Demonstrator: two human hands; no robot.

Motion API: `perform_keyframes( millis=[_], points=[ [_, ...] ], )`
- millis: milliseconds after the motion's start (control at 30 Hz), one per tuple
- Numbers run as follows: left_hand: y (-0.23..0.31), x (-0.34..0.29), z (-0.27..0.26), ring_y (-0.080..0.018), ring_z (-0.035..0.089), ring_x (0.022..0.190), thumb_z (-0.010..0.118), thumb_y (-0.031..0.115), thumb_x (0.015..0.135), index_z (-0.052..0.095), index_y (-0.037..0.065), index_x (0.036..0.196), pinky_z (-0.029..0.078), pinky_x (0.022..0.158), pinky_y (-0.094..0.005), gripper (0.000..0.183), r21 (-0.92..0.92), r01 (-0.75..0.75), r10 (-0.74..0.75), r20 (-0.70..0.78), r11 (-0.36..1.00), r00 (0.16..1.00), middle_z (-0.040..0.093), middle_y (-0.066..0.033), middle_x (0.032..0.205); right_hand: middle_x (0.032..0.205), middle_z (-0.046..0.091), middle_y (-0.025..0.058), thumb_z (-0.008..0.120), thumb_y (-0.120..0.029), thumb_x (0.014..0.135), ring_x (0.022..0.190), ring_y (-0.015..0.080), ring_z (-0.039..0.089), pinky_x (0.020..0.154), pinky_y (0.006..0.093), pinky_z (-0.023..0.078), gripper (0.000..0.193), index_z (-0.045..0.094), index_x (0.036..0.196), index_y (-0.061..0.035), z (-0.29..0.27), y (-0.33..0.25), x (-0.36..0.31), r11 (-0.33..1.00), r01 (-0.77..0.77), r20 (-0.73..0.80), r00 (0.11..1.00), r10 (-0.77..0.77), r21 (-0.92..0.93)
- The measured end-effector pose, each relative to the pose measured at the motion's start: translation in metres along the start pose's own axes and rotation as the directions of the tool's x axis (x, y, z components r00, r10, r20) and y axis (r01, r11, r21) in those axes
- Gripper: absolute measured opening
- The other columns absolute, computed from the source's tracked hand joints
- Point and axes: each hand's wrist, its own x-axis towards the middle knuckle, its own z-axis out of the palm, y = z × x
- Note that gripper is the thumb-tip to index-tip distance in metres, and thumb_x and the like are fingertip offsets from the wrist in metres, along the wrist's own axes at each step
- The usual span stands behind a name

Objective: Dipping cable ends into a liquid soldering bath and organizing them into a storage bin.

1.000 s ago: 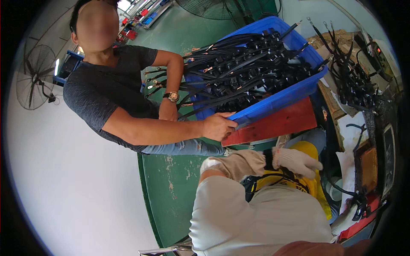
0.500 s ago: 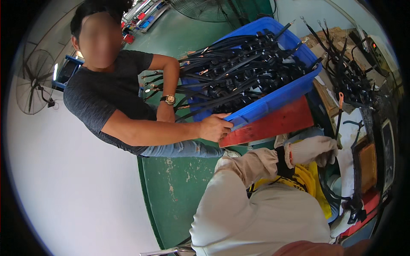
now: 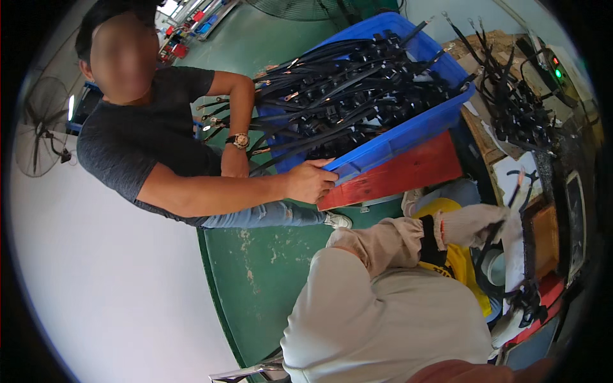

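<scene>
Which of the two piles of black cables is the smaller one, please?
The smaller pile at the upper right, outside the blue bin; the larger pile is heaped inside that bin.

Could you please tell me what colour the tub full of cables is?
The tub is blue, showing best in the head view.

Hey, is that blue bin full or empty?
Looks full: black cables cover most of the blue bin, many ends poking past its left side.

Room lies at 9 o'clock of the left hand (image 3: 479, 226), over green floor (image 3: 274, 274) past the sleeve (image 3: 393, 246); the blue bin (image 3: 396, 143) and red board (image 3: 396, 172) block 10 to 11, the cable bundle (image 3: 517, 105) 1 o'clock.
</scene>
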Motion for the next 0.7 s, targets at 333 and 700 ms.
perform_keyframes(
  millis=[333, 700],
  points=[
    [0.056, -0.015, -0.025, -0.0082, 0.055, 0.068, 0.042, 0.038, 0.092, 0.054, 0.007, 0.101, 0.043, 0.062, -0.0232, 0.034, 0.144, -0.427, 0.442, -0.091, 0.893, 0.893, 0.061, -0.0015, 0.083, 0.1, 0.055, 0.0106, 0.057, -0.005, 0.073, 0.084, 0.0185, 0.056, 0.076, 0.0333, 0.048, 0.04, 0.048, 0.111, 0.0004, 0.017, -0.014, 0.0, 0.975, -0.037, 0.054, 0.998, 0.026, 0.218],
    [0.065, -0.008, -0.018, -0.0111, 0.054, 0.055, 0.052, 0.04, 0.087, 0.056, 0.011, 0.082, 0.042, 0.051, -0.0234, 0.03, 0.155, -0.453, 0.479, -0.317, 0.878, 0.819, 0.058, 0.0, 0.067, 0.097, 0.05, 0.0064, 0.054, -0.002, 0.075, 0.082, 0.014, 0.049, 0.072, 0.0272, 0.043, 0.028, 0.049, 0.102, -0.0012, 0.009, -0.006, -0.011, 0.972, -0.08, -0.04, 0.995, 0.09, 0.22]
  ],
)
